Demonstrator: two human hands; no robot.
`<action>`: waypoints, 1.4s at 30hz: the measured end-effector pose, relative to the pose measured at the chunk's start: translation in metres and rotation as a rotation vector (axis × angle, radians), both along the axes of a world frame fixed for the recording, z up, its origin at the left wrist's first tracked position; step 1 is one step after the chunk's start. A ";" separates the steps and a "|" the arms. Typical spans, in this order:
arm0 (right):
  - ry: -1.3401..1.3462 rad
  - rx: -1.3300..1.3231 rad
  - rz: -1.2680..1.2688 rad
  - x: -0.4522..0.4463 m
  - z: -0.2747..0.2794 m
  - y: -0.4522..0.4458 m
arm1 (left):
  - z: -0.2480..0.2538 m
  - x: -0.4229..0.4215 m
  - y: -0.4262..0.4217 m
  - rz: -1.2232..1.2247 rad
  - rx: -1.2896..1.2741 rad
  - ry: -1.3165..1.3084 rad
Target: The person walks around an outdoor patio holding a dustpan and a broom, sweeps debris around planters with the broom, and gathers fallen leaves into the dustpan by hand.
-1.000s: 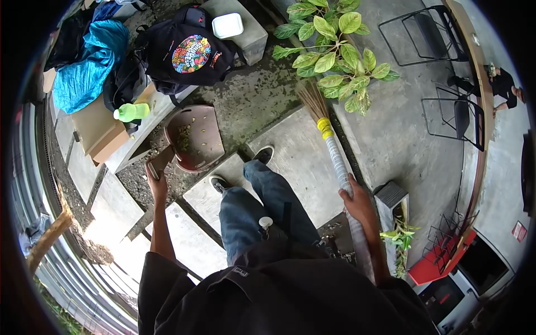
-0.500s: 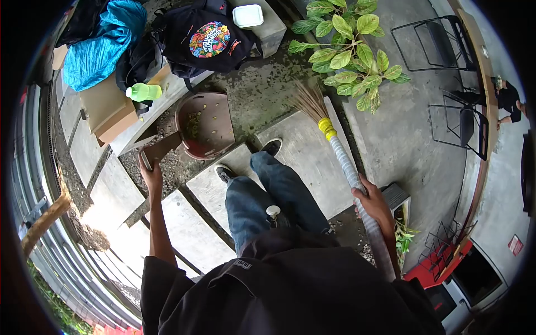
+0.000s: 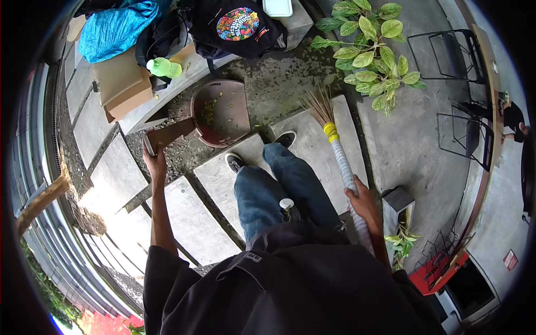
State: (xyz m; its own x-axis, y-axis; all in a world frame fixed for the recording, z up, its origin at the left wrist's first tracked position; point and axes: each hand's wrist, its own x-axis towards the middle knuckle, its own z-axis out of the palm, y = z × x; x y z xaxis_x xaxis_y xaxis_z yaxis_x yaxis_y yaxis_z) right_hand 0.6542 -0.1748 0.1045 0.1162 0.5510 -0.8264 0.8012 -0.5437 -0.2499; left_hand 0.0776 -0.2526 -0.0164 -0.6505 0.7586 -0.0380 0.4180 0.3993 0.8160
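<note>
My left hand [image 3: 154, 162] is closed on the end of the broad brown handle of a dustpan [image 3: 231, 114]. Small yellow and green leaf bits lie in its pan, mostly near the handle side. On the right, my right hand [image 3: 363, 199] wraps round the pale, tape-wrapped handle of a stick broom [image 3: 343, 162]. Yellow binding holds the bristles, which spread over the edge of a concrete slab, to the right of the dustpan and apart from it. My shoes [image 3: 234, 162] stand on the slabs between the two tools.
A concrete bench [image 3: 192, 72] at the upper left bears a black bag [image 3: 204, 25] and a green bottle [image 3: 164, 67], near an open cardboard box [image 3: 128, 95]. A leafy plant [image 3: 374, 56], a planter [image 3: 397, 204] and folding chairs [image 3: 466, 134] stand right. A person [image 3: 512, 118] is at the far right.
The view has shifted, so most things sit farther right and higher. The dustpan's handle now shows at fuller length, pointing left. Both hands keep their holds on the dustpan and broom.
</note>
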 end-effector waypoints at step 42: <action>0.138 0.084 0.010 -0.176 0.011 -0.179 | 0.010 -0.102 -0.103 -0.102 0.061 0.101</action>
